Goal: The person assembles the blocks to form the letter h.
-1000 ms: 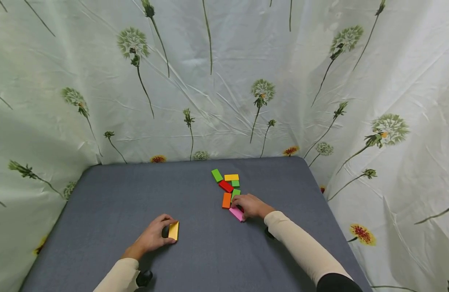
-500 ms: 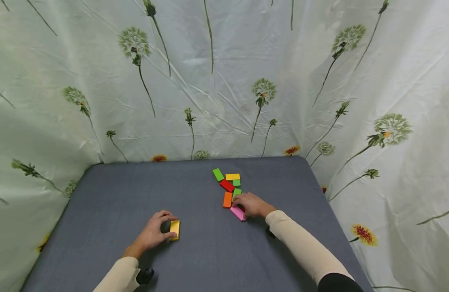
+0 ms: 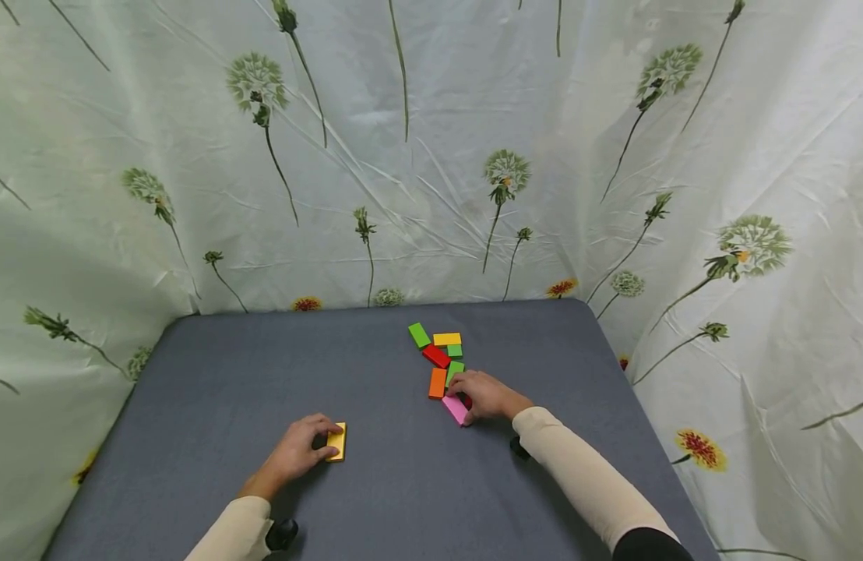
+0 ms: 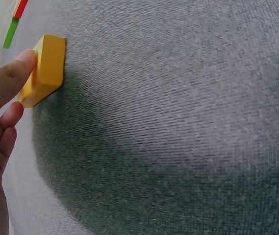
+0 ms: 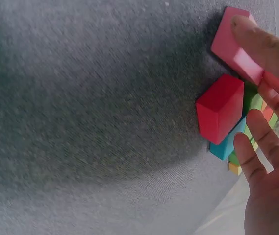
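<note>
My left hand [image 3: 300, 449] lies on the grey table [image 3: 221, 366], front left, its thumb and forefinger pinching a yellow block [image 3: 336, 442] that lies flat. In the left wrist view one fingertip [image 4: 24, 61] presses the yellow block [image 4: 46, 68] on its side. My right hand [image 3: 486, 396] is curled over the near end of a cluster of blocks. Its thumb and forefinger hold a pink block [image 3: 456, 408]. In the right wrist view the pink block [image 5: 232, 44] lies under the thumb, with a red block [image 5: 221, 108] and a teal block [image 5: 226, 147] beneath the fingers.
Beyond the right hand lie an orange block [image 3: 437, 382], a red block [image 3: 435, 356], a yellow block [image 3: 446, 339] and green blocks [image 3: 419, 335]. A flower-printed cloth [image 3: 431, 156] hangs behind and on both sides. The table's right edge [image 3: 614, 366] is near the cluster.
The yellow block under my left hand has gone from standing on its edge to lying flat. The right hand has hardly moved.
</note>
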### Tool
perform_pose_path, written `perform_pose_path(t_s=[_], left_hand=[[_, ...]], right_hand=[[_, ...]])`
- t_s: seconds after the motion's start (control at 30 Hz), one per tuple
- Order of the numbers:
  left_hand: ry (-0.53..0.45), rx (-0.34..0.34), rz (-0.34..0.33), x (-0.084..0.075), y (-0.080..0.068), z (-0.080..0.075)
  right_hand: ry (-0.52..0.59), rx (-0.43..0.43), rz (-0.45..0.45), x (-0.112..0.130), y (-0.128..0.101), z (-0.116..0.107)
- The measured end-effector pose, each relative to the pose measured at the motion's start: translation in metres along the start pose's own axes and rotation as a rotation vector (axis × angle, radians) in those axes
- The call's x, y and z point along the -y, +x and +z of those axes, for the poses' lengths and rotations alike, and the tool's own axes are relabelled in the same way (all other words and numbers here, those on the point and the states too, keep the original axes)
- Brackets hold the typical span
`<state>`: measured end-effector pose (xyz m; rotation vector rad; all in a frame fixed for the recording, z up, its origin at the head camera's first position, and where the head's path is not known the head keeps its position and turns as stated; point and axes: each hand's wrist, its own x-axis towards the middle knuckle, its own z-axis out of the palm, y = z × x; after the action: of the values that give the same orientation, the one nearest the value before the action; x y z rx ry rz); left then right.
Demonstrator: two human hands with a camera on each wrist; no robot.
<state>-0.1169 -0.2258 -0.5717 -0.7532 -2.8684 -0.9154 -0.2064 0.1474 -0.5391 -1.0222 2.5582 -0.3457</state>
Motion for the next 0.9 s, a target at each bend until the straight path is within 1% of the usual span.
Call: perform_pose_path(t_s=[0.13, 0.27, 0.37, 0.53, 0.63, 0.73, 0.83, 0.9], left_hand=[[0.049, 0.004, 0.004, -0.001, -0.001, 0.001], [0.090, -0.003, 0.016, -0.002, -0.001, 0.001], [0.116, 0.010, 0.017, -0.003, 0.000, 0.001], [0.128, 0.047, -0.002, -0.004, 0.000, 0.000], [0.129, 0.061, -0.024, -0.003, 0.000, 0.000], [0.137, 0.070, -0.032, -0.004, 0.001, 0.000], [0.145, 0.069, -0.018, -0.004, 0.002, 0.000], [0.164, 0.057, 0.008, -0.004, 0.002, 0.000]], right_hand=[[0.023, -0.023, 0.007, 0.000, -0.002, 0.005], [0.045, -0.055, 0.034, 0.003, -0.006, 0.009], [0.055, -0.059, 0.056, 0.005, -0.008, 0.011], [0.079, -0.045, 0.059, 0.005, -0.012, 0.013], [0.086, -0.049, 0.055, 0.005, -0.013, 0.013], [0.094, -0.051, 0.066, 0.005, -0.014, 0.014], [0.127, -0.052, 0.090, 0.006, -0.014, 0.014], [0.151, -0.053, 0.100, 0.006, -0.015, 0.014]])
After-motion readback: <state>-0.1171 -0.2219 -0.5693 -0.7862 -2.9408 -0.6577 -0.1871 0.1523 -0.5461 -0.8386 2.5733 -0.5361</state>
